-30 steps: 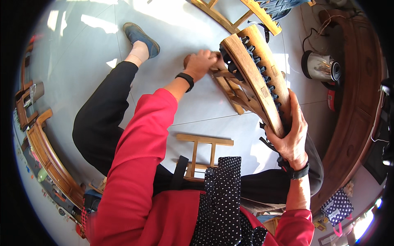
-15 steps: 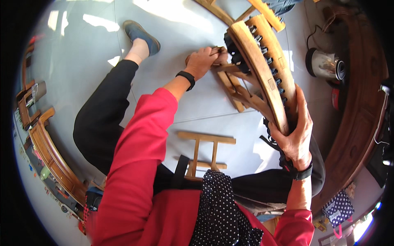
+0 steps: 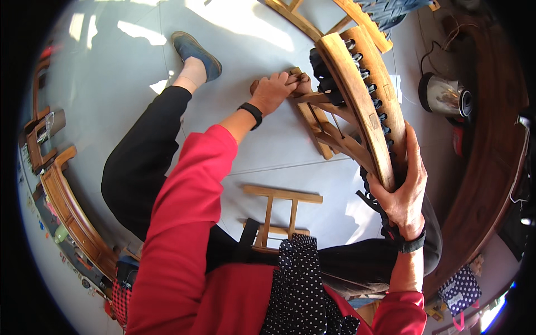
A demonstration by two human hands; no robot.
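- Wooden chair frame (image 3: 357,106) with black cord looped along its curved rails stands tilted on the pale tile floor (image 3: 268,72), ahead of me and to my right.
- My right hand (image 3: 403,192) is wrapped shut around the near end of the top rail, thumb on one side, fingers (image 3: 412,159) curled over the other.
- My left hand (image 3: 273,90) reaches across, fingers bent and closed on the low end of the frame where it meets the floor.
- A small wooden ladder-like piece (image 3: 276,215) lies flat near my lap.
- A metal kettle (image 3: 444,96) sits off to the right.
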